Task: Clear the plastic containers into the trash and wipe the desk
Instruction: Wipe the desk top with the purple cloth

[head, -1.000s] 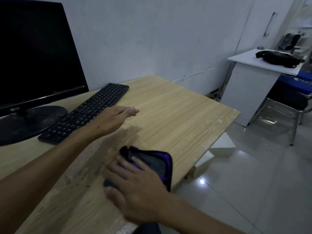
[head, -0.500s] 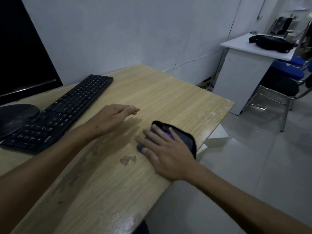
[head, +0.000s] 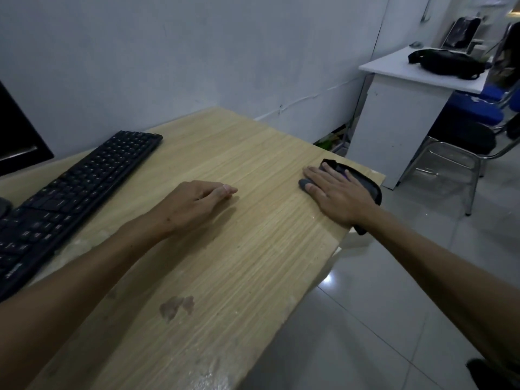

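The right hand [head: 339,197] lies flat with straight fingers on a dark cloth [head: 363,182], pressing it down at the far right edge of the wooden worktop [head: 253,153]. The left hand [head: 197,202] hangs loose over the middle of the worktop and holds nothing. A black keyboard [head: 76,190] sits to the left. A dark stain [head: 176,305] marks the wood nearer the person.

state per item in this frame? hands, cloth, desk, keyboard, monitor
left hand: open, holding nothing
right hand: flat, pressing on cloth
cloth: at desk's right edge, under hand
desk: wet patches near front
keyboard: flat on desk
monitor: screen dark
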`<state>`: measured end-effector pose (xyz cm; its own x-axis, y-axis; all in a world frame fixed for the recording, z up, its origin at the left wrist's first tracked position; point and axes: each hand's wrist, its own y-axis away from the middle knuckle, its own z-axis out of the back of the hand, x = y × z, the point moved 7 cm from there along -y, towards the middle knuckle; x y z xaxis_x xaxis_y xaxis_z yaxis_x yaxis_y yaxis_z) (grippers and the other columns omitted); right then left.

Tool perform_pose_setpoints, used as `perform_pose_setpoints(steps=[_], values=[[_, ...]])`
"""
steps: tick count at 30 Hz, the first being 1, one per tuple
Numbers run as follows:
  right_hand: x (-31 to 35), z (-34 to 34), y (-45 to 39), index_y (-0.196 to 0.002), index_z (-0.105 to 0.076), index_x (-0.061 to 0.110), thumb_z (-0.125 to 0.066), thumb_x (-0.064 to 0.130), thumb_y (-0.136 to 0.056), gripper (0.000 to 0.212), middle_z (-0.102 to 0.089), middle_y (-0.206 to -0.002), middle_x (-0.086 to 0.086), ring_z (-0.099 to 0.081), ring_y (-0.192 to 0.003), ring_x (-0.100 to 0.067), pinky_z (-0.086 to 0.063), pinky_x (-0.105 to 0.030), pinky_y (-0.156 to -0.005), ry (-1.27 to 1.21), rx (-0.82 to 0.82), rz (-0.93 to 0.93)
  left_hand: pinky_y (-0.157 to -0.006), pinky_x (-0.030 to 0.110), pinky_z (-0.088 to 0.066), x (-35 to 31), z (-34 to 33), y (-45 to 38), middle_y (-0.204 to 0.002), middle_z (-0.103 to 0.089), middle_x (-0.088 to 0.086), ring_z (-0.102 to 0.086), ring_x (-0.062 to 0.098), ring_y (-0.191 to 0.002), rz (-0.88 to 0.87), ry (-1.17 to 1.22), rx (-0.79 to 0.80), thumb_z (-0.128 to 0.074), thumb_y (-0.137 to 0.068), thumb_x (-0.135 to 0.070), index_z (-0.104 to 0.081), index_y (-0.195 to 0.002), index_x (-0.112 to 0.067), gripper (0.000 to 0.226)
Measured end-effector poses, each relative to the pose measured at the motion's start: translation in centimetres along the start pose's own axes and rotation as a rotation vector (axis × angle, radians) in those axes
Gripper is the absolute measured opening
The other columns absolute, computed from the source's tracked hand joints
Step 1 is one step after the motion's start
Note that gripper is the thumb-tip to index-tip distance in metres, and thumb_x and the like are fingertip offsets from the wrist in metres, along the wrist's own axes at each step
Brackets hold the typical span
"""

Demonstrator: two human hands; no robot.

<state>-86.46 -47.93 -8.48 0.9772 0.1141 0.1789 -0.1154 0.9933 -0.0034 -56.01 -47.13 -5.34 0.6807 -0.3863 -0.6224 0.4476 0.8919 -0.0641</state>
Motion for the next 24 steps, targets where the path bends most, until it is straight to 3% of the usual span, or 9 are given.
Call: perform_pose_setpoints(steps=[8, 12, 14, 19, 24], values=[[-4.3, 1.0, -5.6, -0.163, -0.015, 0.031, -0.01, 0.062, -0.105, 0.066, -0.011, -0.17, 0.014, -0.001, -0.157, -0.007, 0.002, -0.049, -0.127, 0.012, -0.023, -0.127, -0.102, 0.031, -0.047, 0.7, 0.4, -2.5, -0.138, -0.063, -0.009, -0.059, 0.009, -0.123, -0.074, -0.075, -0.009, -0.04, -0.106, -0.051, -0.065, -0.135, -0.03, 0.044], [-3.4, 0.7, -8.9, -0.163, -0.017, 0.027, -0.011, 0.06, -0.106, 0.066, -0.011, -0.171, 0.012, -0.001, -0.158, -0.011, 0.0, -0.051, -0.127, 0.004, -0.03, -0.154, -0.112, 0.034, -0.039, 3.2, 0.2, -3.6, -0.156, -0.046, -0.011, -0.044, 0.008, -0.139, -0.05, -0.265, 0.037, -0.026, -0.098, -0.059, -0.053, -0.147, -0.037, 0.059], [-2.0, 0.4, -10.5, -0.163, -0.018, 0.026, -0.011, 0.057, -0.106, 0.065, -0.012, -0.171, 0.011, -0.002, -0.158, -0.013, 0.0, -0.051, -0.127, 0.004, -0.036, -0.148, -0.115, 0.037, -0.038, 4.3, 0.3, -3.9, -0.159, -0.04, -0.016, -0.038, 0.006, -0.143, -0.054, -0.268, 0.026, -0.025, -0.1, -0.058, -0.046, -0.15, -0.044, 0.056], [7.0, -0.7, -10.7, -0.163, -0.017, 0.026, -0.012, 0.053, -0.108, 0.062, -0.012, -0.171, 0.011, -0.002, -0.158, -0.012, 0.001, -0.048, -0.127, -0.026, 0.017, -0.004, -0.121, 0.042, -0.033, 5.4, 0.5, -4.3, -0.155, -0.047, -0.016, -0.04, 0.001, -0.14, -0.063, -0.175, -0.054, -0.03, -0.104, -0.051, -0.051, -0.146, -0.042, 0.048], [15.2, -1.5, -0.2, -0.163, -0.01, 0.034, -0.014, 0.052, -0.109, 0.057, -0.005, -0.17, 0.017, 0.006, -0.156, -0.002, 0.004, -0.038, -0.128, -0.061, 0.031, 0.269, -0.123, 0.035, -0.024, 5.6, 0.2, -4.3, -0.157, -0.046, -0.012, -0.038, 0.002, -0.143, -0.073, -0.193, -0.108, -0.038, -0.108, -0.043, -0.05, -0.148, -0.037, 0.042]])
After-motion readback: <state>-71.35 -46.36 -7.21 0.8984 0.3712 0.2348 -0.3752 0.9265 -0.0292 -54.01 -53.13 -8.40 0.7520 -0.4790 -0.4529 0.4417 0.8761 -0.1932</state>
